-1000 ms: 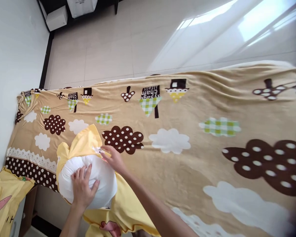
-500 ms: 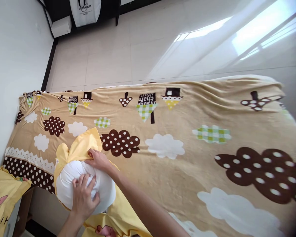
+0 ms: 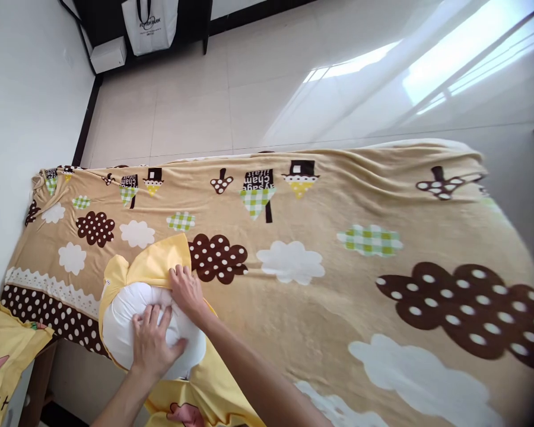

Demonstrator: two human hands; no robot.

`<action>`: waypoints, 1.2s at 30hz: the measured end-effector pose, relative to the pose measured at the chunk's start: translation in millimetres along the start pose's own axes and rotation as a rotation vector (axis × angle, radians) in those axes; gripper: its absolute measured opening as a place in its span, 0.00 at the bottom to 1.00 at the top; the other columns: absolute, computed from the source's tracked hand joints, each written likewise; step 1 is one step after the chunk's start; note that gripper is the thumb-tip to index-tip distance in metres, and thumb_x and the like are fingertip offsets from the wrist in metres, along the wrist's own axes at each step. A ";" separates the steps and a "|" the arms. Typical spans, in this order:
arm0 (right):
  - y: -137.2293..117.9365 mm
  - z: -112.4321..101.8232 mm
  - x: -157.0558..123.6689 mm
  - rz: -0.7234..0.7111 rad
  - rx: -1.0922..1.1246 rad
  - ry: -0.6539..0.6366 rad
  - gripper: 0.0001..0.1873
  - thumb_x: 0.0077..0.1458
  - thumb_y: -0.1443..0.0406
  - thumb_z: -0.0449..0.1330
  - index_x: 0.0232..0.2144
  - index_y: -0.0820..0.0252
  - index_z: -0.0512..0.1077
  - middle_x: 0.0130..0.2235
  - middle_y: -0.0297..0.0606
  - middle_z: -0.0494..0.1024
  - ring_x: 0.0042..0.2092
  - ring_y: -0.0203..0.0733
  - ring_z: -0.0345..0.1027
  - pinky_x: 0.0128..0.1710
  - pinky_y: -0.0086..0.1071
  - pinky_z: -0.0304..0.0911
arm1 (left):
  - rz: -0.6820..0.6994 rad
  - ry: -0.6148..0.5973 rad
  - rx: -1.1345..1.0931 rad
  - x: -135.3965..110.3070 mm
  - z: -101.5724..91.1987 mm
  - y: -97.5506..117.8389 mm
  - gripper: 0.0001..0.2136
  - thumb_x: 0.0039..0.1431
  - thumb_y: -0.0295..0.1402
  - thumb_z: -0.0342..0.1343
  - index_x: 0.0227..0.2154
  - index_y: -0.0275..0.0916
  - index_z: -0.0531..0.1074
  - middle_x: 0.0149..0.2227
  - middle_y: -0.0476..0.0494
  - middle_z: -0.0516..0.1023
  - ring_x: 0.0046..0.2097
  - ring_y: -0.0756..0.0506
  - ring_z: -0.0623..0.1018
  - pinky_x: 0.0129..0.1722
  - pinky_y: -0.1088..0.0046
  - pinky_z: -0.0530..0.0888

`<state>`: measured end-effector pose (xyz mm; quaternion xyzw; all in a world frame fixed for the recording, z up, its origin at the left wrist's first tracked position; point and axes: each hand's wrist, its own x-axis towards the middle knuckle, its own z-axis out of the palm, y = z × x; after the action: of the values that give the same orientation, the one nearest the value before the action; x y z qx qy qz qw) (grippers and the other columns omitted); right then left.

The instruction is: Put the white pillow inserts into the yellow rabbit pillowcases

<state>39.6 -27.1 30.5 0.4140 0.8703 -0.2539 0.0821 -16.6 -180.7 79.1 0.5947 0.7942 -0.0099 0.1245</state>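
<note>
A white pillow (image 3: pixel 122 320), rounded and bulging, lies partly inside a yellow pillowcase (image 3: pixel 158 258) at the lower left of the bed. My left hand (image 3: pixel 153 341) rests on top of the pillow, fingers spread and pressing into it. At the pillow's upper right, my right hand (image 3: pixel 187 290) has its fingers bent over the case's edge, gripping the fabric. The far corner of the case stands up in a point beyond that hand. More yellow fabric, with a pink print, spreads out below the pillow, partly behind my right forearm.
A tan blanket (image 3: pixel 293 332) with cloud and mushroom prints covers the bed. Another yellow cloth (image 3: pixel 4 350) hangs at the left edge. Past the bed lies a tiled floor (image 3: pixel 258 83), with a white bag (image 3: pixel 153 26) and a white box (image 3: pixel 108 55) by a dark stand.
My right hand has moved slightly right and the pillowcase's corner has shifted with it. My left hand has spread its fingers a little more on the pillow. The view has shifted slightly.
</note>
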 end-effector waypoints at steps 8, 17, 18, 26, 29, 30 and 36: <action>26.4 0.7 -26.5 -0.064 -0.099 0.037 0.16 0.61 0.72 0.45 0.40 0.63 0.72 0.42 0.51 0.72 0.45 0.51 0.62 0.37 0.39 0.58 | 0.148 -0.102 -0.060 38.2 51.7 -2.3 0.31 0.58 0.43 0.51 0.63 0.39 0.57 0.64 0.37 0.60 0.65 0.38 0.59 0.60 0.50 0.58; 7.2 -11.5 9.5 -0.362 -0.100 0.140 0.18 0.63 0.73 0.44 0.38 0.61 0.74 0.39 0.46 0.72 0.42 0.45 0.60 0.36 0.36 0.54 | 0.308 -0.154 -0.288 36.2 53.3 21.6 0.15 0.50 0.34 0.55 0.42 0.36 0.73 0.43 0.39 0.76 0.50 0.40 0.73 0.58 0.55 0.62; 2.0 -10.7 6.1 -0.430 -0.098 0.146 0.18 0.63 0.73 0.44 0.35 0.60 0.74 0.37 0.45 0.71 0.41 0.44 0.60 0.36 0.35 0.53 | 0.309 -0.165 -0.300 37.0 54.2 18.6 0.16 0.51 0.34 0.55 0.43 0.36 0.73 0.42 0.38 0.77 0.49 0.39 0.73 0.57 0.55 0.63; 51.8 10.7 5.8 0.263 -0.112 0.146 0.20 0.62 0.69 0.47 0.55 0.61 0.66 0.48 0.50 0.69 0.49 0.51 0.60 0.42 0.40 0.57 | 0.331 -0.027 -0.150 93.2 62.9 -1.9 0.24 0.61 0.40 0.49 0.60 0.41 0.64 0.63 0.38 0.63 0.64 0.39 0.61 0.62 0.51 0.59; 75.2 20.7 2.4 0.585 -0.055 -0.047 0.20 0.61 0.69 0.47 0.55 0.63 0.65 0.48 0.52 0.68 0.50 0.51 0.62 0.39 0.37 0.60 | 0.209 0.029 -0.085 87.2 60.0 6.7 0.27 0.61 0.48 0.47 0.62 0.46 0.61 0.67 0.40 0.54 0.67 0.38 0.56 0.63 0.49 0.56; 79.3 22.9 -4.0 0.590 -0.044 -0.085 0.19 0.61 0.70 0.48 0.53 0.63 0.66 0.47 0.52 0.69 0.49 0.50 0.64 0.38 0.36 0.60 | 0.205 0.018 -0.081 79.9 58.5 10.1 0.29 0.59 0.51 0.49 0.62 0.47 0.61 0.67 0.40 0.54 0.68 0.37 0.55 0.63 0.48 0.56; 66.6 16.1 -60.7 0.370 -0.058 -0.157 0.14 0.60 0.72 0.48 0.41 0.61 0.72 0.46 0.47 0.71 0.49 0.46 0.64 0.36 0.32 0.62 | 0.297 -0.105 -0.035 58.3 66.5 20.2 0.32 0.54 0.45 0.56 0.62 0.39 0.62 0.65 0.36 0.58 0.68 0.35 0.54 0.64 0.47 0.55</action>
<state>128.4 -41.3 13.3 0.5434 0.7771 -0.2408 0.2068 -0.3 -130.8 5.1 0.7019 0.6901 -0.0087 0.1760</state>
